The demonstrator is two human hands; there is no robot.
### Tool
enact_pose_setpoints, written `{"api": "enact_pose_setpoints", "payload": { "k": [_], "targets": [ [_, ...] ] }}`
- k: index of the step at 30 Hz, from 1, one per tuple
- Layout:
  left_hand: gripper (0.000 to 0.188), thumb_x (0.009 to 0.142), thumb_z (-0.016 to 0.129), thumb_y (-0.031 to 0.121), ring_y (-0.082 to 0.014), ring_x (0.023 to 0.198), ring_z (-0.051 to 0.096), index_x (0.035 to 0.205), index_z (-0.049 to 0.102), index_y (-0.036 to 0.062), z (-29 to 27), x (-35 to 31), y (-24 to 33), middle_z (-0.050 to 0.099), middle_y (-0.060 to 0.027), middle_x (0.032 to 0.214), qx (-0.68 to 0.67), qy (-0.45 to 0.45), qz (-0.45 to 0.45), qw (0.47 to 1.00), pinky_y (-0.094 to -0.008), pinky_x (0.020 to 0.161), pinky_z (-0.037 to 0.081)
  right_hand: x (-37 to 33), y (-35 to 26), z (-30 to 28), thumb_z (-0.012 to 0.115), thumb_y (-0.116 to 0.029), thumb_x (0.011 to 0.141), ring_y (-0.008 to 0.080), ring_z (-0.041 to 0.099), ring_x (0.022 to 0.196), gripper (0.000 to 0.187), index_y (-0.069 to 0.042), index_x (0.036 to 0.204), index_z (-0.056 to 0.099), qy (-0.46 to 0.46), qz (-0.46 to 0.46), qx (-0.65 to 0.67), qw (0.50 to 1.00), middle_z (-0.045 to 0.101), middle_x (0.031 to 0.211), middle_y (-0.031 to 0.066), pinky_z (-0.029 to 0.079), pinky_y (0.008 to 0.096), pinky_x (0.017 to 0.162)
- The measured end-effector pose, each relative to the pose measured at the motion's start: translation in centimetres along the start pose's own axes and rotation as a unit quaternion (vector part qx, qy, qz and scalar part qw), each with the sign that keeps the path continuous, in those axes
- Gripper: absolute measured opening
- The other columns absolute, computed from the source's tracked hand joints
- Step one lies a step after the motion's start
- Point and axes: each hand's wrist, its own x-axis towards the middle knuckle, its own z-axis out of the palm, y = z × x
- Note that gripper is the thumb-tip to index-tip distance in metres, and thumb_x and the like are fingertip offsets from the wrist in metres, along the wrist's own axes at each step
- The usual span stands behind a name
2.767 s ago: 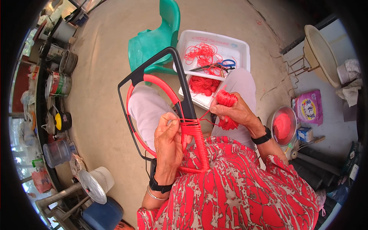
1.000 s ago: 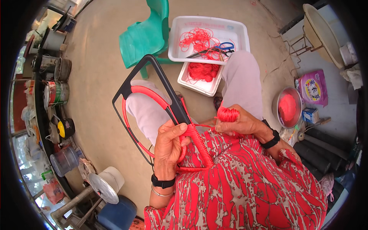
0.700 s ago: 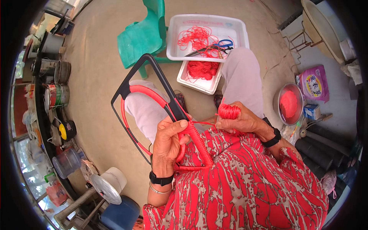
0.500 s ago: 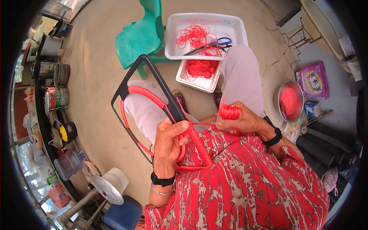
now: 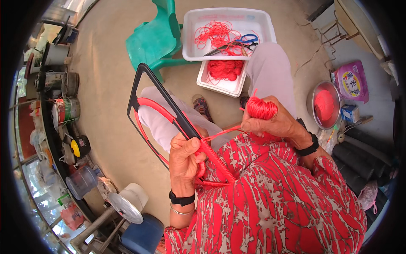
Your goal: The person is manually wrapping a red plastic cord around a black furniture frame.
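A black frame (image 5: 158, 85), long and angular, lies slanted across my lap, with red cord wrapped closely round its near bar and a red band along its inner curve. My left hand (image 5: 185, 156) is closed round the frame, its thumb pressed on the bar where the wrapping starts. My right hand (image 5: 272, 123) grips a small bundle of red cord (image 5: 261, 108) just to the right. Taut strands of cord (image 5: 224, 132) run from the bar to that hand. Fingers hide part of the frame and of the bundle.
Ahead, a white tray (image 5: 187, 44) holds loose red cord and blue-handled scissors (image 5: 247, 39); a smaller white box (image 5: 220, 88) with red cord sits below it. A green chair (image 5: 148, 42) stands left of the tray. Rightward are a metal bowl (image 5: 313, 103) and a purple bag (image 5: 352, 81).
My right hand has moved slightly right and up with the cord bundle, and the strands between it and the frame have lengthened. The frame has tilted a little; my left hand still holds it.
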Motion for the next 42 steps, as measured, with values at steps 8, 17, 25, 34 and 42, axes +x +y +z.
{"api": "enact_pose_setpoints", "payload": {
  "k": [8,17,25,34,42],
  "targets": [
    [0.021,0.082,0.068,0.004,-0.0145,0.062,0.048,0.094,0.059,-0.0092,0.9,-0.3,0.1,0.054,-0.014,0.082,-0.014,-0.027,0.02,0.999,-0.0198,0.044,0.038,0.9,-0.9,-0.1,0.07,-0.022,0.085,0.0059,0.048,0.051,0.023,-0.004,0.076,0.059,-0.012,-0.032,0.029,0.999,0.053,0.058,-0.0008,0.038,0.0222,0.048],
    [0.019,0.075,0.071,0.0,-0.013,0.059,0.047,0.09,0.062,-0.0091,1.5,-0.2,0.8,0.055,-0.013,0.08,0.031,-0.017,-0.02,0.999,-0.0184,0.043,0.035,1.0,-0.9,-0.2,0.072,-0.024,0.083,0.0067,0.049,0.051,0.024,-0.004,0.078,0.059,-0.013,-0.042,0.009,0.999,0.054,0.06,0.0003,0.039,0.0226,0.047],
    [0.014,0.079,0.067,0.005,-0.0131,0.056,0.042,0.084,0.059,-0.0058,1.6,-0.1,0.7,0.051,-0.0091,0.075,0.089,0.054,0.002,0.995,-0.0213,0.039,0.032,1.3,-0.6,0.2,0.071,-0.018,0.081,0.0075,0.049,0.048,0.021,-0.002,0.073,0.06,-0.003,-0.015,0.042,0.999,0.054,0.056,0.0011,0.039,0.0226,0.046],
    [0.015,0.082,0.065,0.006,-0.0133,0.058,0.045,0.089,0.06,-0.0059,1.0,-0.2,0.9,0.052,-0.0101,0.077,0.029,0.049,0.017,0.998,-0.0204,0.04,0.034,2.4,-1.1,-0.7,0.066,-0.018,0.085,0.0045,0.049,0.05,0.021,-0.002,0.097,0.063,0.005,0.013,0.032,0.999,0.052,0.059,-0.0023,0.039,0.0202,0.047],
    [0.014,0.081,0.066,0.006,-0.0114,0.056,0.043,0.086,0.06,-0.0059,1.3,-0.5,1.2,0.049,-0.0076,0.072,0.037,0.03,0.052,0.997,-0.0196,0.039,0.034,3.4,-2.4,-3.0,0.066,-0.018,0.085,0.0037,0.047,0.05,0.023,-0.002,0.102,0.063,0.051,-0.07,0.069,0.994,0.05,0.059,-0.0036,0.038,0.0203,0.046]
  ]
}}
